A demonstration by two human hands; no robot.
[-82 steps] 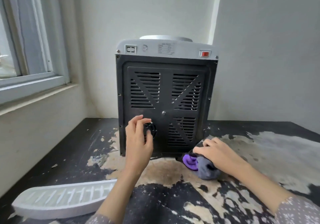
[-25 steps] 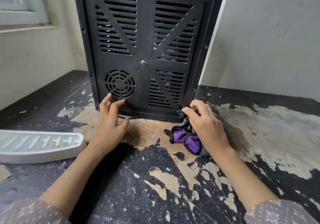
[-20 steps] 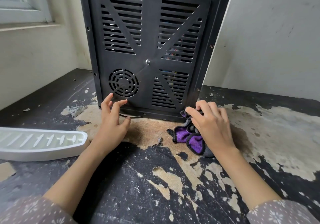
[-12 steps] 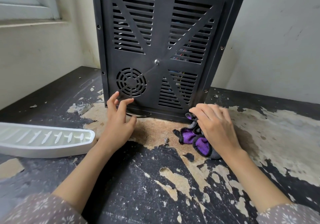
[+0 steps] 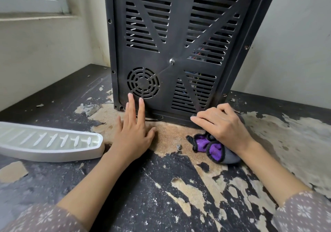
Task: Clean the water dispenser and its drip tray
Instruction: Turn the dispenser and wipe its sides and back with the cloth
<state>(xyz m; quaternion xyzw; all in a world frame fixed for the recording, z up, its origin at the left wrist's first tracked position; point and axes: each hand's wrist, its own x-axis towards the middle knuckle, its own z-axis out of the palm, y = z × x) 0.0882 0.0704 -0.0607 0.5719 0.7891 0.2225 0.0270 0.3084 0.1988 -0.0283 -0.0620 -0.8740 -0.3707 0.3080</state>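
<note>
One water dispenser (image 5: 179,43) stands on the table (image 5: 152,187) in front of me, its black back panel turned toward me. I count four slotted vent sections in that panel, one round fan grille (image 5: 143,83) at its lower left, and one screw (image 5: 172,61) at its centre.

My left hand (image 5: 132,135) lies flat just in front of the dispenser's base, fingers straight and spread, holding nothing; two fingertips (image 5: 130,97) reach up to the panel just below the fan grille. My right hand (image 5: 222,126) is at the dispenser's lower right corner, fingers curled down over one grey and purple cloth (image 5: 215,149), pressing it against the table beside the bottom edge of the panel.

One white drip tray (image 5: 50,145) lies on the table to the left of the dispenser, well apart from it and just left of my left wrist, its ribbed inside facing up.

The table's dark coating is peeled around the dispenser, baring tan board. A window frame (image 5: 32,0) sits on the wall left of the dispenser.
</note>
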